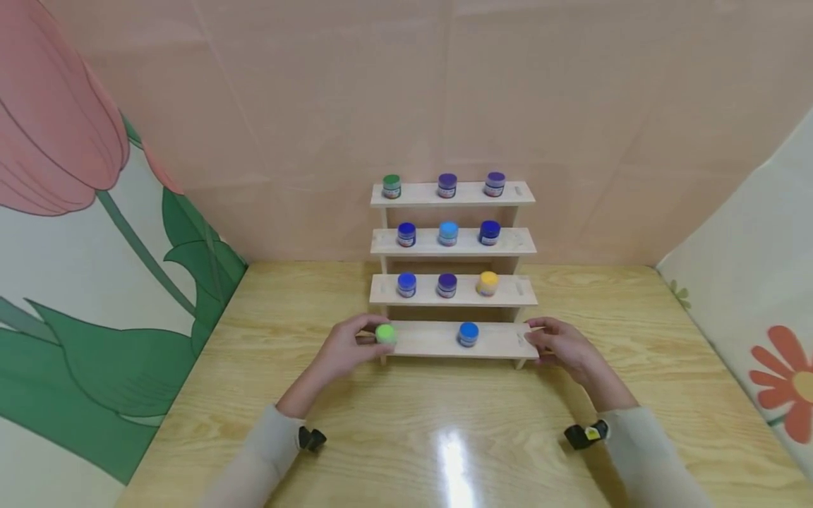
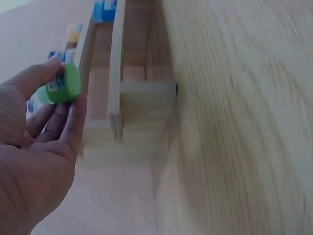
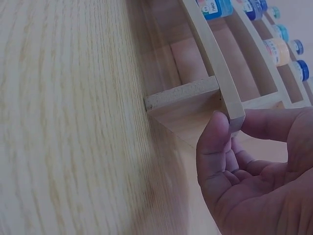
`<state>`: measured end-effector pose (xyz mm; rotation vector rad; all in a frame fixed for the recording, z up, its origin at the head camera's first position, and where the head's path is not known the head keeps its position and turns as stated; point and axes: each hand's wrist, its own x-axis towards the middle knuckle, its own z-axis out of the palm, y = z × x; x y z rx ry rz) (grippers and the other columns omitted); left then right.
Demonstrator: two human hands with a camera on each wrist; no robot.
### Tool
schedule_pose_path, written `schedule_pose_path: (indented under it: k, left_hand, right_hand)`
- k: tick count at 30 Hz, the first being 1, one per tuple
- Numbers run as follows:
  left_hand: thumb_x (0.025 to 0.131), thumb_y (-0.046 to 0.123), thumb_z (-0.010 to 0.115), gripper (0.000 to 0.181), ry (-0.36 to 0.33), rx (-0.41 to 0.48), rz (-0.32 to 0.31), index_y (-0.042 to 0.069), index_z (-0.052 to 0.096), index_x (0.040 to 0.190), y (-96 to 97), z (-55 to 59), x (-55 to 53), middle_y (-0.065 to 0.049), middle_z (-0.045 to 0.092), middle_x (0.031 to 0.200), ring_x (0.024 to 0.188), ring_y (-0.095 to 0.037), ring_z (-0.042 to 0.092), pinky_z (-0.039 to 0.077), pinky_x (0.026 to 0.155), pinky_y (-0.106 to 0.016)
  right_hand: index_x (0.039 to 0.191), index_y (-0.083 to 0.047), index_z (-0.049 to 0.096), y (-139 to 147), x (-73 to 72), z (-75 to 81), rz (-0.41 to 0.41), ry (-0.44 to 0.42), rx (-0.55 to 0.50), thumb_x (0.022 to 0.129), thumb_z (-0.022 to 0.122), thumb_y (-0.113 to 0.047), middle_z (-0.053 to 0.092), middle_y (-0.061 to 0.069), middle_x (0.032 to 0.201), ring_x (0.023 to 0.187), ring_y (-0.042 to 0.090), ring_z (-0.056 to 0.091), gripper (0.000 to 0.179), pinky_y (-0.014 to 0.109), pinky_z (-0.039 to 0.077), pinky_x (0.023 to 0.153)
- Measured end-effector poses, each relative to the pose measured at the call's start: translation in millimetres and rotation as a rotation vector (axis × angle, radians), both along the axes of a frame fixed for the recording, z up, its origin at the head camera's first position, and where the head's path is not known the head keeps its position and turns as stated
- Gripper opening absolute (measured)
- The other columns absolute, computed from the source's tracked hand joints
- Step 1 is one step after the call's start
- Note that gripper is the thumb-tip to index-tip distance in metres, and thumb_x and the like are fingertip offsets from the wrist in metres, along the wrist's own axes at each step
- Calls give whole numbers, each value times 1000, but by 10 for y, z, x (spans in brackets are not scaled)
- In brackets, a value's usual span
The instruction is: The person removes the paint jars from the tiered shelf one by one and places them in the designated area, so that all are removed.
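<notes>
Jar (image 2: 62,84), lime-lidded, sits pinched in left grip (image 2: 36,156).

A light-green-topped jar (image 1: 385,334) was held at the near left end of a pale, four-tier wooden rack (image 1: 424,341).

On my screen I see the left forearm (image 1: 302,392) and right forearm (image 1: 612,386) extended, slanting inward. The left hand (image 1: 343,347) pinches between thumb and fingers; the right hand (image 1: 567,347) grips with bent fingers.

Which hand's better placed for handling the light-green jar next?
Left, probably: left hand holds that jar at the left end of the bottom shelf; right hand grips its right end.
</notes>
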<state>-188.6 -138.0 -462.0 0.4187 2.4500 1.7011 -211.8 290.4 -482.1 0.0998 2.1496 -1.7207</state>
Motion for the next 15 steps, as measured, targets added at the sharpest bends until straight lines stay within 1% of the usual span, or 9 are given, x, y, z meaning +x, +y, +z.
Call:
schedule_pose_path:
  k: [3, 7, 8, 10, 15]
  left_hand:
    - [84, 11, 84, 42, -4, -12, 3, 13, 69, 123, -105, 39, 0, -4, 67, 120, 113, -26, 63, 57, 92, -27]
    - [83, 10, 84, 43, -2, -24, 17, 9, 68, 123, -241, 67, -24, -7, 67, 119, 113, -28, 62, 57, 93, -29]
    - [84, 10, 84, 43, -4, -27, 23, 8, 68, 124, -274, 60, -38, -8, 67, 120, 113, -27, 62, 57, 93, -29]
    - [84, 9, 84, 45, -6, -36, 37, 6, 66, 125, -338, 49, -63, -10, 66, 121, 114, -27, 62, 57, 94, -30]
    - [86, 8, 82, 47, -27, -47, 71, 6, 63, 129, -478, -8, -133, -12, 64, 125, 117, -29, 61, 56, 97, -32]
  right_hand:
    - [134, 3, 45, 11, 2, 5, -6, -3, -4, 100, 61, -16, 58, -1, 101, 83, 10, 62, 42, 28, 59, 69]
    - [139, 7, 40, -3, 14, 25, -2, -7, -2, 101, 58, -15, 58, 0, 102, 83, 10, 63, 48, 29, 59, 70]
    - [141, 8, 37, 0, 16, 27, 10, -4, 3, 102, 57, -15, 58, 0, 103, 84, 10, 63, 50, 30, 59, 70]
    - [143, 8, 36, -6, 19, 37, 7, -18, 0, 102, 57, -15, 58, 1, 104, 84, 11, 63, 51, 30, 59, 70]
    - [145, 6, 34, -14, 14, 58, 9, -46, -23, 103, 58, -16, 59, 1, 105, 85, 12, 64, 53, 30, 59, 70]
